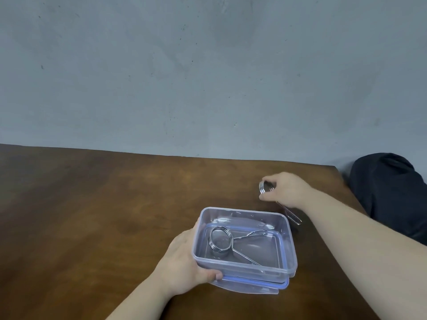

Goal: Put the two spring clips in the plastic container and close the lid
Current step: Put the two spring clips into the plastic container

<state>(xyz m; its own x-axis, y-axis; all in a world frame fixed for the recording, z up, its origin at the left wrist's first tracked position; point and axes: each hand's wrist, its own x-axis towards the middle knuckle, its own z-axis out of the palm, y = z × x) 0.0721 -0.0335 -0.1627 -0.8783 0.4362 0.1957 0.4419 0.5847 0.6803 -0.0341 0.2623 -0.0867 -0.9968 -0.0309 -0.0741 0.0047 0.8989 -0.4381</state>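
Brown wooden tabletop [92,204] carries everything. Nearest, the left hand [184,262] clasps the clear rectangular plastic container [245,265], stacked on its blue-sealed lid [254,288], one coiled steel spring clip [220,241] inside. Beyond, the right hand [285,189] pinches the second steel spring clip [263,187] by its coil: probably stiff, slick, light.

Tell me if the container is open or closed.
Open. The container has no lid on top; its lid lies underneath it, and one clip shows inside.
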